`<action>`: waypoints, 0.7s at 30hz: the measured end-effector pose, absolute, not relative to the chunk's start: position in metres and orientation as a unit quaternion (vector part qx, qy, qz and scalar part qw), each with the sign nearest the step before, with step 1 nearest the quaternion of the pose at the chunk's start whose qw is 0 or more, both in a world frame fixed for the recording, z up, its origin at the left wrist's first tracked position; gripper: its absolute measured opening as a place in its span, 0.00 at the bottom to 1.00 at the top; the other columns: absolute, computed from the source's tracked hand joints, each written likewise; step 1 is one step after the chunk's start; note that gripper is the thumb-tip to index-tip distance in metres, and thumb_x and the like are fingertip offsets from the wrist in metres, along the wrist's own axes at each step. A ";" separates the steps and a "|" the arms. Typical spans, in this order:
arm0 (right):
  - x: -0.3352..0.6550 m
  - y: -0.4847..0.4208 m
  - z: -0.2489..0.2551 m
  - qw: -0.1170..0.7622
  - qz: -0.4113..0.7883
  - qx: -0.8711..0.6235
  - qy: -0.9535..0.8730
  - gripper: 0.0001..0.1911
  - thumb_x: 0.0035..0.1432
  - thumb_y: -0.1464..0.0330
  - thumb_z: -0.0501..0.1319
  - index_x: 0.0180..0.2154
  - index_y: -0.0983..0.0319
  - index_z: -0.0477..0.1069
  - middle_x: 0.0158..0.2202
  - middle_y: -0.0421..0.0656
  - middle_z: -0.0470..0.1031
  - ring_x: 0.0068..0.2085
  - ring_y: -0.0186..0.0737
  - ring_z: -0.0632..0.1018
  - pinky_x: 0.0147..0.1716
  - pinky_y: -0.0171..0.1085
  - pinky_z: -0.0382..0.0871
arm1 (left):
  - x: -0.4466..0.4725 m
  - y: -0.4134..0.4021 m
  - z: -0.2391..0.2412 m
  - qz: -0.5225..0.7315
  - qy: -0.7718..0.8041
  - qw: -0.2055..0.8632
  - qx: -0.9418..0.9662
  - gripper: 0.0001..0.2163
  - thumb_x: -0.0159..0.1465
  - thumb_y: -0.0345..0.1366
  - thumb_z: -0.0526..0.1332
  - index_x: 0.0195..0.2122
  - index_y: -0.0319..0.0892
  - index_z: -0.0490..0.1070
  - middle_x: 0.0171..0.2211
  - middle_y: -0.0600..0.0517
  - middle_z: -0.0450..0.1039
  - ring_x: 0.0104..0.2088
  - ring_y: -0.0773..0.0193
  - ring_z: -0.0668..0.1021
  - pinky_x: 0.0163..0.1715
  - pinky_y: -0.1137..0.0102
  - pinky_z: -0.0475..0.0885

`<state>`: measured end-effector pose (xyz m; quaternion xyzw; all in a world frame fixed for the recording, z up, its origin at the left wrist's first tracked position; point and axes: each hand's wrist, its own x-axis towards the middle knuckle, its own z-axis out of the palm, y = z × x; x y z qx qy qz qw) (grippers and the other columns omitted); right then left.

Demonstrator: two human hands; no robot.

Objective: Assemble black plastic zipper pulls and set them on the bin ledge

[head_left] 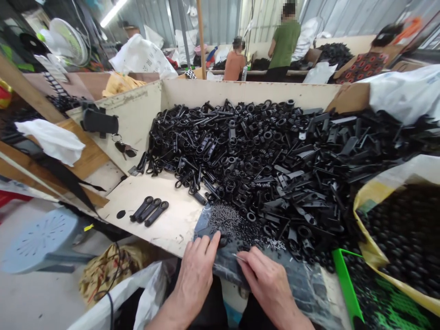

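My left hand (197,266) is at the near edge of the bench, fingers bent around a small black plastic part (223,240), which they partly hide. Just right of it, my right hand (266,277) pinches a thin metal pin (237,255) between thumb and forefinger, its tip pointing toward the black part. Beyond the hands lie a heap of small grey metal pieces (225,219), tiny black pieces (249,233) and a few loose silver pins (276,244). On the pale board to the left, three black ring-ended handles (149,211) lie side by side.
A large pile of black plastic parts (233,142) fills the walled bench. At right stand a yellow-edged sack (364,197) of round black pieces and a green tray (345,284). Keys (125,149) hang at left, above a blue stool (44,238). Other people work in the background.
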<state>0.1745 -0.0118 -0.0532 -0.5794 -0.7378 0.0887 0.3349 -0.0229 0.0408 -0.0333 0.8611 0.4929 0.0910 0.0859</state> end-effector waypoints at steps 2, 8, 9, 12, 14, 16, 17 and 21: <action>0.174 -0.013 -0.056 0.312 0.065 -0.582 -0.748 0.16 0.75 0.67 0.49 0.40 0.60 0.75 0.30 0.42 0.75 0.29 0.37 0.79 0.28 0.33 0.65 | -0.023 0.042 -0.035 0.126 0.499 0.111 0.850 0.28 0.66 0.18 0.47 0.66 0.43 0.61 0.44 0.48 0.76 0.43 0.54 0.77 0.47 0.57 0.70; 0.174 -0.012 -0.054 0.350 0.133 -0.592 -0.714 0.18 0.76 0.63 0.49 0.39 0.58 0.75 0.31 0.41 0.75 0.29 0.37 0.79 0.29 0.33 0.66 | -0.030 0.045 -0.035 0.216 0.569 0.185 0.772 0.07 0.70 0.33 0.55 0.44 0.42 0.72 0.39 0.47 0.79 0.42 0.51 0.79 0.46 0.55 0.68; 0.175 -0.012 -0.051 0.366 0.175 -0.593 -0.695 0.17 0.75 0.63 0.50 0.39 0.58 0.75 0.32 0.41 0.76 0.31 0.37 0.79 0.31 0.33 0.67 | -0.031 0.044 -0.034 0.209 0.561 0.196 0.777 0.05 0.70 0.33 0.57 0.40 0.43 0.73 0.36 0.49 0.78 0.39 0.52 0.79 0.44 0.57 0.68; 0.176 -0.011 -0.043 0.414 0.305 -0.595 -0.618 0.15 0.72 0.60 0.55 0.38 0.57 0.76 0.33 0.41 0.76 0.34 0.38 0.78 0.34 0.33 0.68 | -0.032 0.044 -0.028 0.174 0.517 0.242 0.803 0.08 0.68 0.28 0.57 0.38 0.46 0.74 0.32 0.53 0.77 0.36 0.56 0.78 0.40 0.62 0.66; 0.176 -0.011 -0.038 0.443 0.378 -0.594 -0.556 0.15 0.69 0.57 0.58 0.36 0.58 0.77 0.32 0.41 0.75 0.34 0.39 0.76 0.34 0.33 0.68 | -0.031 0.045 -0.025 0.149 0.492 0.261 0.817 0.12 0.66 0.23 0.56 0.38 0.47 0.76 0.32 0.53 0.76 0.36 0.57 0.78 0.40 0.63 0.64; 0.175 -0.011 -0.035 0.473 0.447 -0.589 -0.480 0.17 0.65 0.53 0.62 0.35 0.59 0.77 0.30 0.41 0.74 0.32 0.38 0.74 0.31 0.33 0.66 | -0.031 0.048 -0.024 0.135 0.480 0.271 0.823 0.14 0.65 0.21 0.55 0.38 0.46 0.76 0.32 0.52 0.76 0.36 0.56 0.77 0.41 0.62 0.62; 0.174 -0.011 -0.033 0.485 0.484 -0.583 -0.436 0.18 0.62 0.51 0.64 0.36 0.59 0.77 0.29 0.40 0.74 0.30 0.36 0.72 0.27 0.32 0.64 | -0.031 0.051 -0.024 0.132 0.476 0.280 0.823 0.13 0.65 0.22 0.55 0.37 0.45 0.75 0.33 0.52 0.76 0.37 0.56 0.77 0.42 0.61 0.62; 0.168 -0.009 -0.030 0.516 0.593 -0.544 -0.293 0.24 0.53 0.48 0.71 0.36 0.62 0.77 0.28 0.39 0.73 0.21 0.26 0.57 0.19 0.29 0.47 | -0.030 0.061 -0.023 0.143 0.465 0.316 0.815 0.08 0.67 0.30 0.57 0.33 0.43 0.73 0.32 0.51 0.77 0.36 0.55 0.77 0.44 0.60 0.61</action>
